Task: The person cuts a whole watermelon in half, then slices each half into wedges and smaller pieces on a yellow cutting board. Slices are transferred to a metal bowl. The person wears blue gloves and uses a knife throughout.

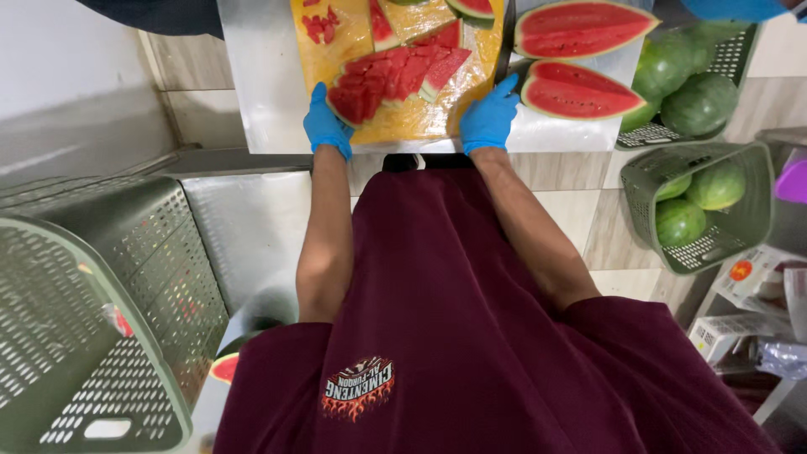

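Two hands [326,126] [490,116], perhaps five watermelons [698,102].

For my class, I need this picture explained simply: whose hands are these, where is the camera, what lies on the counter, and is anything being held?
There is one picture, taken by a camera worn on a person's head, looking down past a maroon shirt to their own arms. There is no machine. Both hands wear blue gloves. The left hand grips the near left edge of a yellow cutting board, touching the cut watermelon pieces on it. The right hand grips the board's near right edge. The board lies on a metal counter. Right of it lie two watermelon halves, red side up. Further right, green baskets hold whole watermelons. Another green basket stands at the left. No knife can be seen in either hand.
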The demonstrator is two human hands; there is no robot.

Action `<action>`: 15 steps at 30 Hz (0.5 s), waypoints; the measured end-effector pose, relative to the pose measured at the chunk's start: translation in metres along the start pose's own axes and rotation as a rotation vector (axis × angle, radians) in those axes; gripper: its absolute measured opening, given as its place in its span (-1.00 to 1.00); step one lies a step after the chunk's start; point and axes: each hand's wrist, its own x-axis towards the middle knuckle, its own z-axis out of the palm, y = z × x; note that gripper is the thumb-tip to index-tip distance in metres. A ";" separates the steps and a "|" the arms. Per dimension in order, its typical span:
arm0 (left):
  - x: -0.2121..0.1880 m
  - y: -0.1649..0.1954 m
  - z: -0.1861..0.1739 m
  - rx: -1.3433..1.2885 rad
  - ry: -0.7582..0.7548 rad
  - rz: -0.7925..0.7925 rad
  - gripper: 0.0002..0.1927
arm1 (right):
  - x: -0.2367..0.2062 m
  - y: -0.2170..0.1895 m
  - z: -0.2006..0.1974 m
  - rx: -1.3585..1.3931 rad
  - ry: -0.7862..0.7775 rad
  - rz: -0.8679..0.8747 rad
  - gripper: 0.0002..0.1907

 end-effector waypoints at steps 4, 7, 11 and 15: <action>-0.003 0.011 -0.006 0.005 -0.176 -0.121 -0.22 | -0.008 -0.027 -0.001 0.066 -0.029 -0.127 -0.31; -0.010 0.021 -0.006 0.283 0.084 -0.264 -0.11 | 0.011 -0.051 0.013 0.576 -0.176 0.345 -0.37; -0.015 0.036 -0.007 0.363 0.066 -0.294 0.00 | 0.043 -0.074 0.029 0.977 -0.117 0.852 -0.34; -0.006 0.051 -0.010 0.361 0.030 -0.356 0.03 | 0.052 -0.083 0.036 1.068 -0.141 0.942 -0.41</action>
